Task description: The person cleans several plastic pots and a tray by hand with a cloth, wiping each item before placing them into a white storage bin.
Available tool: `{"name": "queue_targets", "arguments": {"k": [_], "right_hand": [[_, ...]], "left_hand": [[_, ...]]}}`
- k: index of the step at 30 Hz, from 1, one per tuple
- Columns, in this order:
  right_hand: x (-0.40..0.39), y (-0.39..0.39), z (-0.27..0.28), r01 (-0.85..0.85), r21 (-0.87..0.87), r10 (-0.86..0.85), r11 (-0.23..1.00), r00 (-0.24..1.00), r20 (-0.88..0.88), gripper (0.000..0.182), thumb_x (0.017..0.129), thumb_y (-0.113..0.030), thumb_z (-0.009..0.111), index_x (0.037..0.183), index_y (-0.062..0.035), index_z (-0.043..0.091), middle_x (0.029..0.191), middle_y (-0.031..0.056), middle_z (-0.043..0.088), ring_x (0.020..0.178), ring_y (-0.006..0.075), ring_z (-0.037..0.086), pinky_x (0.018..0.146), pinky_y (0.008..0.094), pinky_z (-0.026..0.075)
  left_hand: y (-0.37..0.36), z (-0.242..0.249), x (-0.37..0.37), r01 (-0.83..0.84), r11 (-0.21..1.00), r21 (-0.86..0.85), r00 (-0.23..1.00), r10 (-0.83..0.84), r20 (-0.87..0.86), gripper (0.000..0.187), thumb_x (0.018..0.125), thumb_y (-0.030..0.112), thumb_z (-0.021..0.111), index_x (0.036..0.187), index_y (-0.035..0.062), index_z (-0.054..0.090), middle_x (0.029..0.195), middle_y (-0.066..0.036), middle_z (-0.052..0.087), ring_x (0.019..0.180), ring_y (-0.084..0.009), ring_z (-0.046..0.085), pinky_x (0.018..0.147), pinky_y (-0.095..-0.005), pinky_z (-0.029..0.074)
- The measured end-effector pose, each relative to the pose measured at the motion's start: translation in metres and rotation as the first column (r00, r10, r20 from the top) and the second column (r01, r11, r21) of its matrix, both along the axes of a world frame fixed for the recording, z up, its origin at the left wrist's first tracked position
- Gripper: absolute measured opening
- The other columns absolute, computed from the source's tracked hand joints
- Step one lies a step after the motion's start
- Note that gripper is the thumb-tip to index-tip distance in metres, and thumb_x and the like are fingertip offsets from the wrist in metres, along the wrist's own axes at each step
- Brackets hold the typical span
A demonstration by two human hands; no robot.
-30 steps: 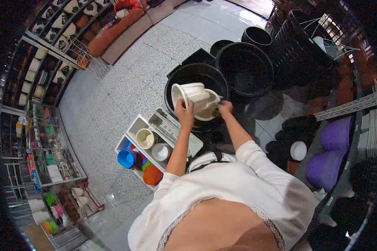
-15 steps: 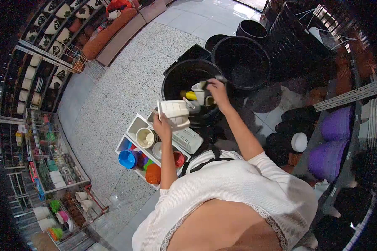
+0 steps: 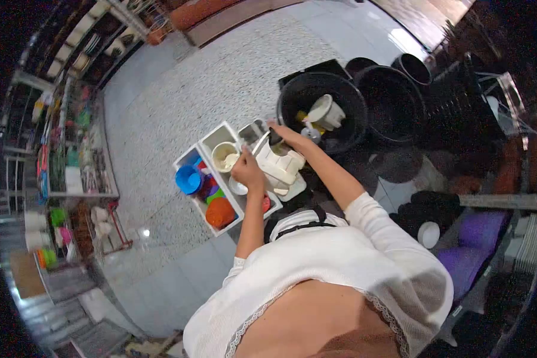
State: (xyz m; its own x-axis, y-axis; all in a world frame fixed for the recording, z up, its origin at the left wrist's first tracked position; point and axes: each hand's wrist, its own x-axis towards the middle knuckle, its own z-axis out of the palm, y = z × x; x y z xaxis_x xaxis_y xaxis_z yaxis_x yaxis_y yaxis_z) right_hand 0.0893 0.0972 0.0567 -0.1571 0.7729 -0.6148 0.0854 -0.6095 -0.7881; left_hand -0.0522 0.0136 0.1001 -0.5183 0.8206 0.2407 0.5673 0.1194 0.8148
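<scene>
A cream plastic container is tilted above the white divided bin, with my left hand closed on its left edge. My right hand is at the container's far side, its fingers on a dark and grey piece whose shape I cannot make out. Just left of my left hand, a cream round pot stands in the white bin. A light grey pot lies inside the large black tub, with something yellow and a small grey piece beside it.
The bin's left section holds a blue pot, an orange pot and other coloured pieces. More black tubs stand at the right. Purple pots and a white round pot are at the lower right, shelves at the left.
My right hand has moved from over the black tub to the cream container. The light grey pot now lies in the tub. The view has shifted, and the container is nearer the bin.
</scene>
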Motion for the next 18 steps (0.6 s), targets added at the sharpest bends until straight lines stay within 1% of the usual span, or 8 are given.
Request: {"name": "queue_targets", "arguments": {"k": [3,4,5,7,10,11,16,18], "right_hand": [[-0.05,-0.046,0.069,-0.1,0.514,-0.193,0.852,0.853,0.485,0.048,0.088,-0.04,0.041,0.105,0.002,0.056,0.089,0.0194,0.063,0.078,0.0313,0.062,0.071,0.0411,0.047],[-0.074,-0.055,0.071,-0.244,0.45,-0.091,0.859,0.792,0.603,0.046,0.088,-0.032,0.044,0.122,-0.0019,0.044,0.106,0.023,0.057,0.097,0.037,0.056,0.084,0.0443,0.042],[-0.105,-0.074,0.053,-0.437,0.568,-0.265,0.697,0.58,0.771,0.052,0.085,-0.032,0.048,0.128,-0.005,0.038,0.124,0.0249,0.044,0.112,0.0418,0.043,0.094,0.0487,0.033],[-0.134,-0.103,0.068,-0.613,0.657,-0.463,0.439,0.472,0.75,0.052,0.088,-0.028,0.043,0.133,-0.0042,0.032,0.126,0.0281,0.039,0.107,0.0453,0.044,0.087,0.0492,0.037],[-0.146,-0.077,0.052,-0.444,0.768,-0.415,0.461,0.657,0.629,0.054,0.088,-0.03,0.043,0.133,-0.0033,0.033,0.122,0.0306,0.042,0.106,0.0433,0.045,0.088,0.0446,0.037],[-0.146,-0.064,0.042,-0.385,0.729,-0.28,0.566,0.742,0.61,0.053,0.088,-0.03,0.043,0.133,-0.0032,0.034,0.122,0.0308,0.042,0.106,0.043,0.045,0.087,0.0434,0.037],[-0.15,-0.031,0.027,-0.345,0.29,0.242,0.892,0.91,0.337,0.047,0.089,-0.025,0.042,0.128,0.0008,0.037,0.121,0.0288,0.044,0.11,0.0415,0.044,0.088,0.0383,0.038],[-0.178,-0.059,0.037,-0.275,0.506,0.052,0.817,0.91,0.411,0.043,0.088,-0.02,0.043,0.126,0.0011,0.039,0.123,0.0265,0.044,0.113,0.0414,0.042,0.09,0.0402,0.036]], "left_hand": [[0.006,-0.002,-0.034,-0.029,0.994,0.109,0.997,0.02,0.081,0.048,0.087,0.035,0.046,0.059,-0.0028,0.058,0.048,-0.021,0.047,0.041,-0.0325,0.044,0.045,-0.0433,0.031],[0.01,-0.007,-0.044,-0.037,0.999,-0.006,0.998,0.036,-0.059,0.05,0.087,0.036,0.042,0.06,-0.0022,0.059,0.051,-0.022,0.05,0.045,-0.0358,0.05,0.046,-0.0455,0.035],[0.013,-0.021,-0.057,0.012,0.999,-0.046,0.988,-0.019,-0.155,0.053,0.087,0.039,0.038,0.061,-0.0013,0.061,0.053,-0.021,0.053,0.048,-0.0365,0.053,0.049,-0.0466,0.038],[0.017,-0.023,-0.074,0.01,1.0,-0.008,0.985,-0.011,-0.173,0.056,0.088,0.041,0.036,0.06,-0.0007,0.06,0.052,-0.02,0.053,0.048,-0.0356,0.054,0.048,-0.0453,0.038],[-0.001,-0.002,-0.099,0.056,0.997,-0.049,0.992,-0.061,-0.106,0.054,0.089,0.039,0.038,0.06,-0.0011,0.061,0.052,-0.021,0.052,0.048,-0.0363,0.053,0.047,-0.0447,0.038],[-0.008,-0.002,-0.107,0.028,0.999,-0.03,0.985,-0.033,-0.172,0.053,0.089,0.038,0.039,0.06,-0.0013,0.061,0.052,-0.021,0.052,0.047,-0.0366,0.053,0.047,-0.0445,0.038],[-0.029,-0.011,-0.142,-0.085,0.996,0.029,0.959,0.09,-0.27,0.049,0.088,0.032,0.042,0.058,-0.0031,0.06,0.053,-0.024,0.051,0.046,-0.0384,0.052,0.046,-0.0453,0.038],[-0.028,-0.014,-0.154,-0.181,0.983,-0.023,0.939,0.166,-0.301,0.049,0.087,0.03,0.041,0.058,-0.0035,0.061,0.053,-0.024,0.052,0.047,-0.0394,0.054,0.046,-0.0463,0.041]]}}
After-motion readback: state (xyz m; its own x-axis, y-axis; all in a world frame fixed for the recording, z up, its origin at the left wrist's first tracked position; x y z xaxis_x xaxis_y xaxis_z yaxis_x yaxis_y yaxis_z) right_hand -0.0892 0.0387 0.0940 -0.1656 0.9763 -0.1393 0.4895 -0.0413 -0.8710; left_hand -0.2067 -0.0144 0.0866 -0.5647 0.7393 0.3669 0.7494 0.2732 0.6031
